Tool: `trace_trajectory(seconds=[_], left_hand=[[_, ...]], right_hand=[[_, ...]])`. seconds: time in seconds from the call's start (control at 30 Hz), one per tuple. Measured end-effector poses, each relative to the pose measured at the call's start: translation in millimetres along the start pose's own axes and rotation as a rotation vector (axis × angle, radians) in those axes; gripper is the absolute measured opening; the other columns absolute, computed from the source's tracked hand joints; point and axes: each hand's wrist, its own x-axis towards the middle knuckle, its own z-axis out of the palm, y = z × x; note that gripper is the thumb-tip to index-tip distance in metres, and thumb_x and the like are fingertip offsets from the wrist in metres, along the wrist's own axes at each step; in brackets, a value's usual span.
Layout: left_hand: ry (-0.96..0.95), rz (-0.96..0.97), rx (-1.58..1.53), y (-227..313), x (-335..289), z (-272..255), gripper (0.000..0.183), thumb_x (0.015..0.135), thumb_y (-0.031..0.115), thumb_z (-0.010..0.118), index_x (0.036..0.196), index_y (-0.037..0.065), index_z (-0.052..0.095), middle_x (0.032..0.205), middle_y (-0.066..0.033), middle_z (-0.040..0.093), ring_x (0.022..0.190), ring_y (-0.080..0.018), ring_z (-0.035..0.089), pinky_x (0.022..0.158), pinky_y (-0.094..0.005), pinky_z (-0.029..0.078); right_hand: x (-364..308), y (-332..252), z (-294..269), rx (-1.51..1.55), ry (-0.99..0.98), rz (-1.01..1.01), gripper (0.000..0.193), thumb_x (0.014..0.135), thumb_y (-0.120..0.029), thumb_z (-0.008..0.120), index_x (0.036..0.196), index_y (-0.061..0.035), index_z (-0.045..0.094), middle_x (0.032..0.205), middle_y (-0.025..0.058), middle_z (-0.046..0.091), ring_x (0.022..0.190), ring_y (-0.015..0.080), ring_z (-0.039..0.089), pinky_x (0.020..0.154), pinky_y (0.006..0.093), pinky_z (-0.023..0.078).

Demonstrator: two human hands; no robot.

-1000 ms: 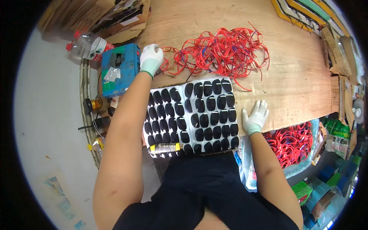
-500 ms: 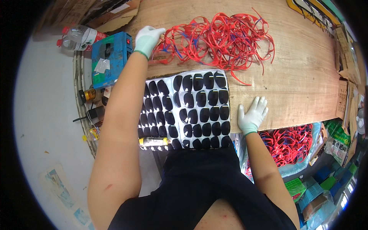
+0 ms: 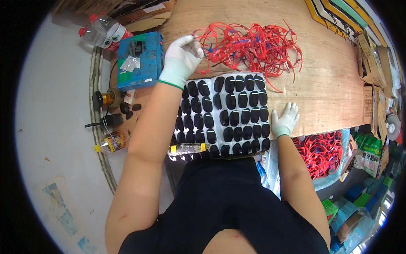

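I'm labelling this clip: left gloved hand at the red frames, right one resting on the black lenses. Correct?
Not quite: the head view shows the right hand resting on the wooden table; the left hand is at the red frames.

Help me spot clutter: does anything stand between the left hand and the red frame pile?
Nothing visible: the left hand is at the left end of the red frame pile; the lens board lies nearer the body.

Free rm on tabletop (image 3: 330, 80), R of red frames (image 3: 261, 46); blue box (image 3: 148, 75) blocks way on L.
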Motion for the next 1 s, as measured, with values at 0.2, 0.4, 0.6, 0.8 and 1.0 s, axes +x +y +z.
trace_trajectory(seconds=[0.2, 0.4, 0.6, 0.8, 1.0], left_hand=[[0.122, -0.018, 0.308, 1, 17, -18, 0.020, 0.096, 0.015, 0.064, 0.114, 0.006, 0.061, 0.110, -0.0100, 0.070, 0.094, -0.0237, 0.067, 0.078, -0.0372, 0.056], [0.210, 0.032, 1.092, 12, 34, -15, 0.045, 0.095, 0.024, 0.065, 0.134, 0.006, 0.055, 0.104, -0.0069, 0.071, 0.085, -0.0127, 0.064, 0.075, -0.0294, 0.052], [0.280, 0.369, 2.056, 42, 58, -4, 0.066, 0.095, 0.054, 0.057, 0.133, -0.001, 0.063, 0.121, -0.0244, 0.070, 0.110, -0.0331, 0.067, 0.096, -0.0392, 0.052], [0.030, 0.171, 2.113, 21, 94, 16, 0.076, 0.098, 0.065, 0.048, 0.126, -0.003, 0.066, 0.119, -0.0286, 0.069, 0.115, -0.0375, 0.067, 0.101, -0.0446, 0.049], [-0.004, 0.028, 2.422, 9, 121, 9, 0.079, 0.095, 0.068, 0.047, 0.118, -0.004, 0.070, 0.113, -0.0308, 0.070, 0.112, -0.0411, 0.067, 0.099, -0.0454, 0.049]], right_hand=[[0, -4, -3, -0.009, 0.011, 0.012, 0.087, 0.090, -0.054, 0.062, 0.155, -0.0002, 0.038, 0.164, 0.0232, 0.032, 0.155, 0.0385, 0.024, 0.126, 0.0536, 0.015], [-1, -1, 1, 0.010, 0.017, 0.017, 0.087, 0.089, -0.054, 0.063, 0.154, -0.0005, 0.039, 0.164, 0.0235, 0.032, 0.154, 0.0393, 0.025, 0.126, 0.0539, 0.015], [0, -5, -6, 0.027, 0.030, 0.014, 0.086, 0.087, -0.051, 0.065, 0.152, 0.0000, 0.041, 0.162, 0.0239, 0.034, 0.153, 0.0404, 0.026, 0.125, 0.0547, 0.016], [-1, -2, 0, 0.014, 0.049, -0.004, 0.085, 0.087, -0.048, 0.066, 0.152, 0.0009, 0.041, 0.161, 0.0240, 0.035, 0.152, 0.0413, 0.028, 0.124, 0.0560, 0.017], [-2, -1, 0, 0.028, 0.036, -0.005, 0.084, 0.087, -0.048, 0.066, 0.152, 0.0011, 0.041, 0.161, 0.0241, 0.035, 0.151, 0.0414, 0.028, 0.124, 0.0554, 0.018]])
